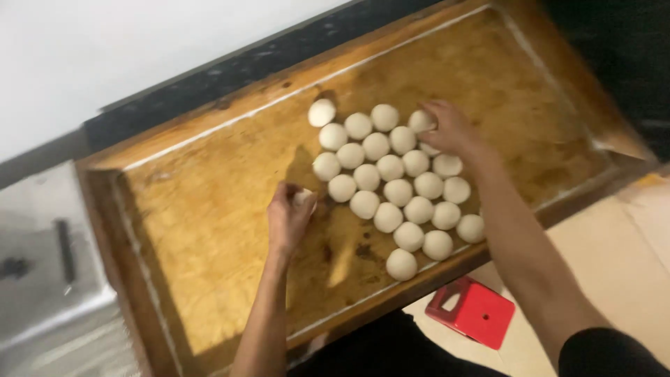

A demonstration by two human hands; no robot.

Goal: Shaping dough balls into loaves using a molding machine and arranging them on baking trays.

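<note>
A large brown oily tray holds several pale dough balls set in diagonal rows across its middle. My left hand is closed around one dough ball at the left end of the rows, just above the tray surface. My right hand rests on the dough balls at the far right of the group, fingers curled over one of them.
A red plastic stool stands on the tan floor below the tray's near edge. A dark counter edge runs behind the tray, with a white wall above. A grey metal surface lies to the left.
</note>
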